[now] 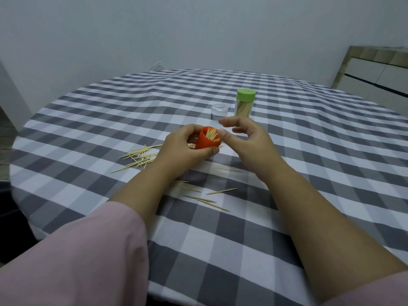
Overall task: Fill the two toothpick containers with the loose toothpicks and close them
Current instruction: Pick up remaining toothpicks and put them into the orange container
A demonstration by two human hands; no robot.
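Note:
My left hand grips an orange piece holding several toothpicks, tilted with its open mouth facing up and right. My right hand hovers just right of it, fingers loosely curled, thumb tip near the orange rim, holding nothing that I can see. Farther back, a container with a green lid stands upright, closed and full of toothpicks. A small clear piece stands beside it to the left. Loose toothpicks lie left of my left hand, and more loose toothpicks lie between my forearms.
Everything sits on a round table with a grey and white checked cloth. A white cabinet stands beyond the table at the right. A plain wall is behind.

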